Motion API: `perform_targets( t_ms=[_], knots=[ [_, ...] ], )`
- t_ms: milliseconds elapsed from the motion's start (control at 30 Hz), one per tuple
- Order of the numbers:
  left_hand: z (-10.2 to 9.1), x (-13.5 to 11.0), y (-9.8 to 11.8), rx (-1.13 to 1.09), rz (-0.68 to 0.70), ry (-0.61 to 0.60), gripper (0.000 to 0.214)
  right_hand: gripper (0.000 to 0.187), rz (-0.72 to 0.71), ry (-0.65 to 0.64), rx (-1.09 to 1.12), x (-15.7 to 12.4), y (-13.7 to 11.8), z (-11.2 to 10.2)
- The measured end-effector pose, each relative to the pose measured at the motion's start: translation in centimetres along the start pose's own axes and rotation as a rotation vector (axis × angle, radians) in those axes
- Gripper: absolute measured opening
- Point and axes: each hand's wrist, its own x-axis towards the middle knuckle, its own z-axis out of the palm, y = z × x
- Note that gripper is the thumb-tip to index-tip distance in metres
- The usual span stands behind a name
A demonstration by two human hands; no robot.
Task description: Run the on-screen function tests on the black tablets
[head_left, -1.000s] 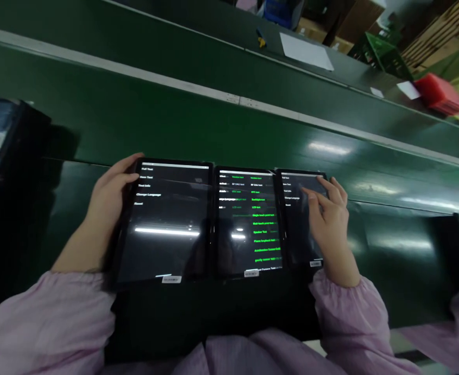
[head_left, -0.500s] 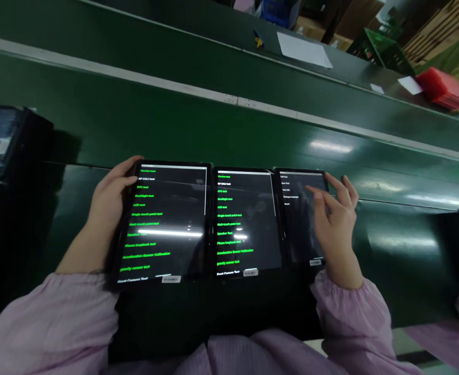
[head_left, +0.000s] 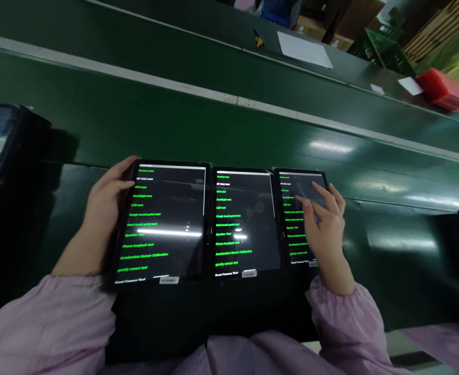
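Probably menu-tapping: right fingers (head_left: 322, 195) spread, empty, over right tablet (head_left: 294, 221); left fingers (head_left: 118, 170) half-open at left tablet (head_left: 165, 221), grip unclear. Next tap needs precision.

Left hand (head_left: 108, 200) against the edge of the left tablet (head_left: 165, 208), right hand (head_left: 325, 224) over the right tablet (head_left: 294, 226), green text glowing on both!

A glossy dark green desk (head_left: 182, 117), crossed by a pale grey strip (head_left: 268, 107), carries three black rectangular tablets (head_left: 253, 219) with lit screens, side by side. Farther back lie a white rectangular sheet (head_left: 304, 50) and a red blocky object (head_left: 443, 89).
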Motion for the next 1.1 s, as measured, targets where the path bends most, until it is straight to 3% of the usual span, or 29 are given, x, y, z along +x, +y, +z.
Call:
perform_targets(
  t_ms=[133, 367, 500, 667, 800, 867, 933, 1000, 1100],
  knots=[
    [0.0, 0.0, 0.6, -0.08, -0.03, -0.027, 0.057, 0.043, -0.005, -0.04, -0.016, -0.1, -1.1, 0.1],
    [-0.3, 0.6, 0.6, -0.098, -0.091, -0.06, 0.063, 0.044, -0.172, -0.2, 0.104, -0.1, -6.0, 1.5],
    [-0.6, 0.5, 0.1, -0.125, -0.102, -0.103, 0.069, 0.044, -0.166, -0.183, 0.118, 0.3, -6.4, 1.8],
    [-1.2, 0.8, -0.4, -0.13, -0.111, -0.162, 0.076, 0.043, -0.116, -0.075, 0.165, 0.6, -5.6, 0.7],
    [-1.8, 1.4, -0.6, -0.143, -0.138, -0.163, 0.069, 0.048, 0.027, -0.121, 0.329, 0.4, -6.1, -1.8],
    [-2.1, 1.0, -0.7, -0.141, -0.147, -0.119, 0.064, 0.057, 0.166, -0.351, 0.594, -0.7, -6.8, -3.3],
    [-2.3, -0.1, -0.8, -0.133, -0.15, -0.057, 0.06, 0.066, 0.337, -0.826, 0.9, -2.6, -7.7, -4.5],
    [-2.2, -1.7, -1.0, -0.142, -0.16, 0.001, 0.059, 0.062, 0.456, -1.293, 0.979, -4.9, -8.3, -5.0],
    [-1.8, -3.9, -1.1, -0.175, -0.194, 0.042, 0.056, 0.048, 0.378, -1.432, 0.877, -8.1, -8.9, -4.0]
  ],
)
